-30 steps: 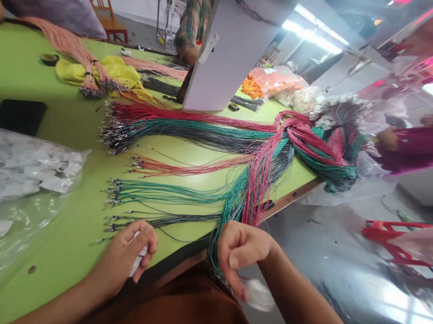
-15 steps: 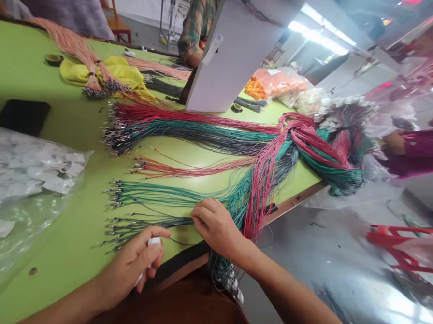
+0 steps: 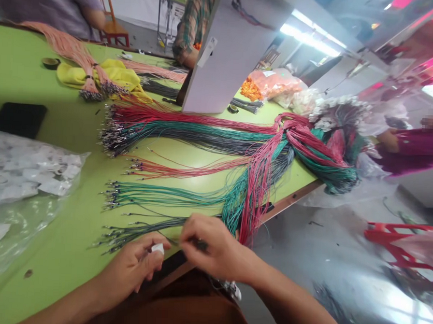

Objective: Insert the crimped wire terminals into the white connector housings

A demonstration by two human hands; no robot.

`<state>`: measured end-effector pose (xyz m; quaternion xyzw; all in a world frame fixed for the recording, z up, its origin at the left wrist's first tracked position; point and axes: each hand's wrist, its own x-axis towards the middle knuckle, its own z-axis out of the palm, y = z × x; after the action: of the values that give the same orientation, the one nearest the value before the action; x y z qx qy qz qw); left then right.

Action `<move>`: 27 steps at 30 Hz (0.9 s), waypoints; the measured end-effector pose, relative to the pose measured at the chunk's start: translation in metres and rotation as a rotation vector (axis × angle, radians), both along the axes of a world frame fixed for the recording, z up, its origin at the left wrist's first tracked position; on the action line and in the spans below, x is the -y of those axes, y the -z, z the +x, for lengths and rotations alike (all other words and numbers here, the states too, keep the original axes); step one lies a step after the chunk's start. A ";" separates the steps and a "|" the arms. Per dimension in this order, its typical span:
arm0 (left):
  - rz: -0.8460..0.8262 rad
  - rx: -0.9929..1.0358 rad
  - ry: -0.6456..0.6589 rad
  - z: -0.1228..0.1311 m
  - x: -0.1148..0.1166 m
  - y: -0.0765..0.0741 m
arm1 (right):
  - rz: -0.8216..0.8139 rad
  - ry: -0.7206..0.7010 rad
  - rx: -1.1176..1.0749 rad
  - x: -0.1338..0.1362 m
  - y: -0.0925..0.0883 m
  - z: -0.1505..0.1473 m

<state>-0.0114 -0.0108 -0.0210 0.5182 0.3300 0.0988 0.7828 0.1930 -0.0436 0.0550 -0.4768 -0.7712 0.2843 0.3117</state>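
Note:
A small white plastic connector sits between the thumb and fingers of my left hand, near the table's front edge. Just right of it, my right hand is curled closed and slightly smeared; whether a wire is inside cannot be made out. Beneath and behind the hands lie black wires with metal-tipped ends pointing left. Beyond them are a bunch of green wires and a thinner bunch of red wires. Pink-red wires drape over the table edge at the right.
A clear bag of white connectors lies at left, by a black flat object. A thick red, green and black wire bundle stretches behind. A grey upright panel stands at the back. Other people sit across the table and at right.
My right hand has come down and slightly left from the green and black wires, closer to my left hand. The left hand keeps the white connector, shifted slightly.

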 end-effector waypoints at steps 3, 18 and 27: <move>0.037 0.043 -0.030 -0.003 -0.001 0.005 | -0.118 -0.220 -0.200 -0.003 -0.011 -0.026; -0.393 0.086 -0.361 0.007 -0.014 -0.011 | -0.179 0.328 -0.119 -0.005 0.031 -0.013; -0.439 0.091 -0.384 0.008 -0.017 -0.017 | -0.140 0.358 -0.081 -0.007 0.033 -0.017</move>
<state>-0.0030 0.0057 -0.0040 0.2594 0.4000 0.1945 0.8572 0.1763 -0.0365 0.0218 -0.6151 -0.6391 0.2964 0.3541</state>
